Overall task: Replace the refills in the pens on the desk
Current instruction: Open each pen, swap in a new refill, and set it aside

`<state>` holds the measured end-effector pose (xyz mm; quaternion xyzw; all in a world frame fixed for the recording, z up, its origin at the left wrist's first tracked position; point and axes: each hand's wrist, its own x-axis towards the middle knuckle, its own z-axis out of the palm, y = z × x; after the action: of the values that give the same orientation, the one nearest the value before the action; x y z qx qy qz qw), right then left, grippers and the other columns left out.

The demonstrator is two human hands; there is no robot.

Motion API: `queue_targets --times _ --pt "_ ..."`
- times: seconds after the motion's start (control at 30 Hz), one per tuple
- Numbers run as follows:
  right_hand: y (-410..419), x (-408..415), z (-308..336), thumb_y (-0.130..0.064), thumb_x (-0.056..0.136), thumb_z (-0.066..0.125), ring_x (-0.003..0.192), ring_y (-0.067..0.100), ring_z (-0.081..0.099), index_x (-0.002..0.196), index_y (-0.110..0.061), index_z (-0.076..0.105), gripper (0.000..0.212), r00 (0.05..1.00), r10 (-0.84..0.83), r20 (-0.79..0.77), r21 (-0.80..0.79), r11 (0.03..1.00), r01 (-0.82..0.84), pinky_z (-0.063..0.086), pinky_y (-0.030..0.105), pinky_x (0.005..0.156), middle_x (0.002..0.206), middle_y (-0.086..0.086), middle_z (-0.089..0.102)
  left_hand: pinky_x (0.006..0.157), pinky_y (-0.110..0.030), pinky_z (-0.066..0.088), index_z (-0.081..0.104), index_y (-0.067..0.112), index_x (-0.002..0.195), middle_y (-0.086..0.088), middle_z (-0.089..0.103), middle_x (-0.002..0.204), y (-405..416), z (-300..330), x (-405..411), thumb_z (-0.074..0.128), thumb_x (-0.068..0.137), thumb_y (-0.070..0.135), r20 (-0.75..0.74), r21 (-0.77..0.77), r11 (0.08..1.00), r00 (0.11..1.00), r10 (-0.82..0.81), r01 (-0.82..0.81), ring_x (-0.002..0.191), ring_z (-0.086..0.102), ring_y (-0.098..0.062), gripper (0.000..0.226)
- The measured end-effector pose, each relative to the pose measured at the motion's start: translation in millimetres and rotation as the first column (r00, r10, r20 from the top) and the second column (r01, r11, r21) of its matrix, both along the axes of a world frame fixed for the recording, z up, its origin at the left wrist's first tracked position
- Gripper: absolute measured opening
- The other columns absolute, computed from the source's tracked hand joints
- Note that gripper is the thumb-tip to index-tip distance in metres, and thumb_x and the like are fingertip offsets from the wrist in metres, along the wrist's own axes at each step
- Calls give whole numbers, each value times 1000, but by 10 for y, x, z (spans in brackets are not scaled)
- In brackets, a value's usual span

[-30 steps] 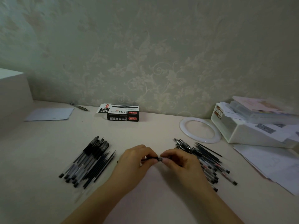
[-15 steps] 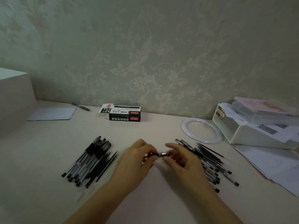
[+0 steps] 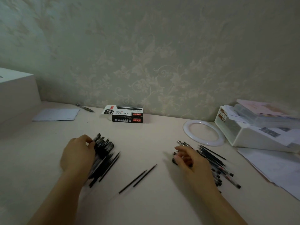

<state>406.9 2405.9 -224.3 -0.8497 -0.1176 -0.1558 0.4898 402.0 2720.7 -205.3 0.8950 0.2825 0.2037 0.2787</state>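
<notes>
Here the left hand [image 3: 78, 153] pinches a slim black capped pen [image 3: 101, 143], while the right hand [image 3: 190, 158] grips a small dark piece [image 3: 174, 158].

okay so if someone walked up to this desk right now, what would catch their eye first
Probably the two hands spread apart over black pen piles: the left hand on the left pile of pens, the right hand on the right pile. Two loose refills lie between them, and a black pen box sits by the wall.
</notes>
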Motion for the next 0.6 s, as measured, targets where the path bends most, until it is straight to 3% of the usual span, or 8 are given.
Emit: queue_targets --times 0.2,0.4,0.5,0.6 --pt "-46 28 -27 -15 87 71 81 -2 62 99 -27 71 17 996 -57 72 -65 996 62 46 6 69 85 -19 67 76 -43 53 69 11 107 -14 60 107 -19 -16 8 46 99 33 -101 96 995 994 37 -27 90 58 -35 32" --pt "-153 60 -14 -15 84 74 81 0 57 89 -27 68 14 978 -132 160 -228 959 167 42 5 68 83 -16 59 80 -42 46 65 11 115 -15 54 115 -61 20 1 44 99 38 -177 142 989 982 64 -38 101 54 -36 38" --pt "-179 56 -13 -25 79 78 74 4 54 76 -28 64 14 980 -135 145 -316 932 175 40 12 63 77 -14 54 82 -43 47 63 11 118 -16 54 117 -69 23 -8 45 99 37 -179 151 988 982 56 -29 103 53 -37 37" --pt "-181 47 -33 -34 78 77 78 6 51 73 -27 63 16 987 -122 106 -425 892 155 41 19 66 79 -14 51 84 -44 48 62 11 120 -17 53 118 -72 25 -13 46 98 38 -177 147 989 983 49 -23 104 53 -37 38"
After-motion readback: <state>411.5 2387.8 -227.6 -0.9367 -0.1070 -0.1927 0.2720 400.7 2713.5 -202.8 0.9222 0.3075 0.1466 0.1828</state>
